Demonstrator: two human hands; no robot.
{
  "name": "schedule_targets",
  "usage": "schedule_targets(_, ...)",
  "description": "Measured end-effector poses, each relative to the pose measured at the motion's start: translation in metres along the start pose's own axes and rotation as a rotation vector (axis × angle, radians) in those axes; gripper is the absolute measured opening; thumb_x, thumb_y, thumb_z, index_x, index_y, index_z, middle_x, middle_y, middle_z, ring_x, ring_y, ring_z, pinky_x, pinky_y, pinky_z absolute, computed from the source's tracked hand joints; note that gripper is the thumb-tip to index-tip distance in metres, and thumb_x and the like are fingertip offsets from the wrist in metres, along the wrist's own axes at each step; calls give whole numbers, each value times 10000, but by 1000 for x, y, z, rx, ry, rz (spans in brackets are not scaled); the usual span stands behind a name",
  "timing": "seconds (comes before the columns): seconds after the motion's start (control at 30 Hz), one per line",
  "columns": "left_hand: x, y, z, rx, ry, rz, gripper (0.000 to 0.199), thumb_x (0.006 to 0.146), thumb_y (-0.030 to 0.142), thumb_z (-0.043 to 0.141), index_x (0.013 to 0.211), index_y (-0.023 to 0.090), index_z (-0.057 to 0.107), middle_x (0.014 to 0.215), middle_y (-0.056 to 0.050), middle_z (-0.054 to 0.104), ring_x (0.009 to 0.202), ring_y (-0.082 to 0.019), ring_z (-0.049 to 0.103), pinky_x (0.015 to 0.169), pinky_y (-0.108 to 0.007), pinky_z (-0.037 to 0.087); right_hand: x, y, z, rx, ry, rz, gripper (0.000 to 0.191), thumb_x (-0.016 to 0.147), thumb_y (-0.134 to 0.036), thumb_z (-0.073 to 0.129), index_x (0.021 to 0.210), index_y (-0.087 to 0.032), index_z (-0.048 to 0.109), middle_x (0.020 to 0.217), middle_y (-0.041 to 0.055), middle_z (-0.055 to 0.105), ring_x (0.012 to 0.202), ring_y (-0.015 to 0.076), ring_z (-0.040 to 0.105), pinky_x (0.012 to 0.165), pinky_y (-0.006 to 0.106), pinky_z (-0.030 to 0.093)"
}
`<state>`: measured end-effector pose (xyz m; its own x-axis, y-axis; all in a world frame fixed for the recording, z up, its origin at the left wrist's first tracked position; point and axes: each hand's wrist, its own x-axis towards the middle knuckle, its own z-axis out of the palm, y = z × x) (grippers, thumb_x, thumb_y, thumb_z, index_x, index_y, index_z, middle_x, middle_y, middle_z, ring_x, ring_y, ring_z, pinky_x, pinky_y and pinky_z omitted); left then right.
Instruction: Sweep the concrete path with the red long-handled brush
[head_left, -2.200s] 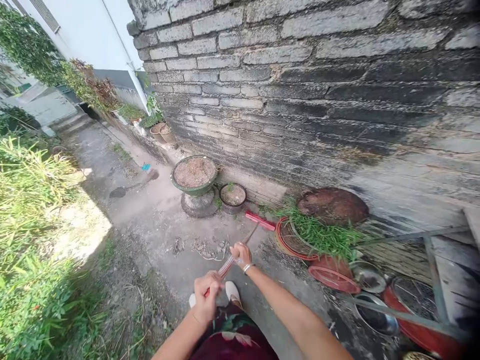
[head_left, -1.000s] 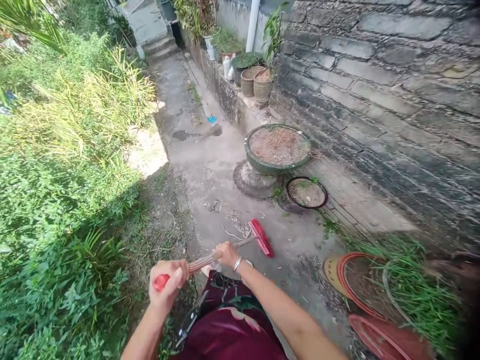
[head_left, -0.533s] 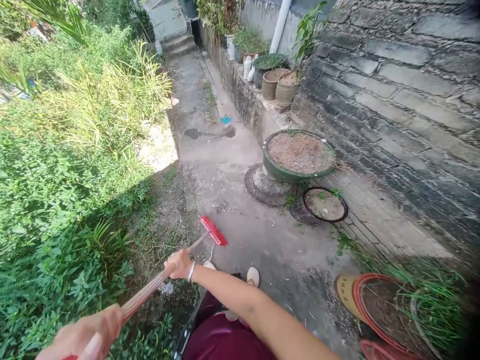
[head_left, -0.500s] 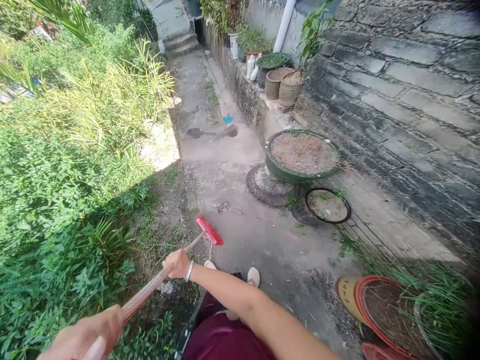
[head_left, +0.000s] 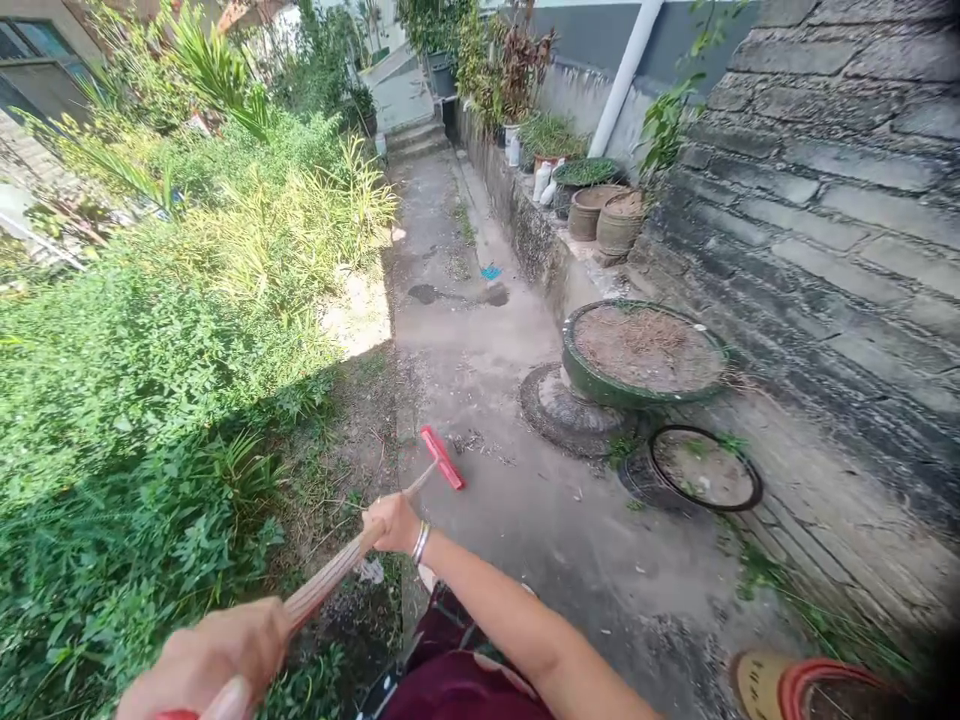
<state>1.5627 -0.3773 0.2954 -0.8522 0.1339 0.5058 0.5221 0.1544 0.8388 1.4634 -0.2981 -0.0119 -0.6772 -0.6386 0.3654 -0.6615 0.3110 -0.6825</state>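
Person's L hand [head_left: 217, 650] clamped round upper end of broom [head_left: 328, 578] handle, R hand [head_left: 393, 522] w/ bracelets [head_left: 421, 543] clamped lower down; fingers closed on shaft, both. Red broom head [head_left: 442, 457] low over concrete path [head_left: 480, 345], nr its L edge by weeds [head_left: 240, 470]; ground contact unclear. Dry debris [head_left: 481, 447] just beside head. Green planter [head_left: 615, 388] + dark-rimmed pot [head_left: 641, 482] along path's R edge.
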Motion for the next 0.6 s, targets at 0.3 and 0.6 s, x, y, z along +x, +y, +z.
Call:
schedule_targets(0.3,-40,-131,68,-219,232,-260,330,907,207,585,596,167,482,528,17,483,545,-115,490,619,-298,464,-64,120,-55,-274,-357,390,48,655,-146,640,610,-155,651,695,101,732,663,218,675,564,262,351)
schedule_targets(0.6,-24,-37,-9,251,259,-354,325,862,193,663,561,163,544,529,4,521,533,-139,541,588,-302,499,32,22,51,-92,-404,196,134,715,-240,661,609,-172,615,678,13,698,619,148,610,522,229,340)
